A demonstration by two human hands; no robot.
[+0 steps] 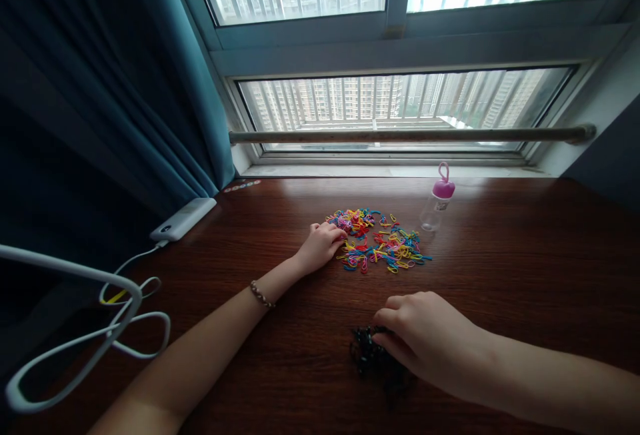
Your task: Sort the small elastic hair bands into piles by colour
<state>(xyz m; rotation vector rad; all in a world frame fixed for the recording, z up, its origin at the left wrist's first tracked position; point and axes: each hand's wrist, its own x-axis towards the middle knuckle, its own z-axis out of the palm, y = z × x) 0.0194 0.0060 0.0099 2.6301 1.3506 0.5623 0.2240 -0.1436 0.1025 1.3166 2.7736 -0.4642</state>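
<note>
My left hand (322, 247) reaches to the left edge of a loose pile of small loops (395, 248) in red, yellow, blue and pink, which look like elastic bands or coated clips. Its fingers are bent together at the pile, and whatever they pinch is hidden. Closer to me, my right hand (433, 335) is over a heap of small black pieces (367, 353), too dark to name. Thumb and forefinger come close together at the heap's upper edge; what lies between them cannot be made out.
Behind the coloured pile on the right stands a clear bottle (432, 214) with a pink lid and loop. A white power bank (183, 219) with a white cable lies at the left by the blue curtain (150, 88). A metal rail (410, 135) crosses the window.
</note>
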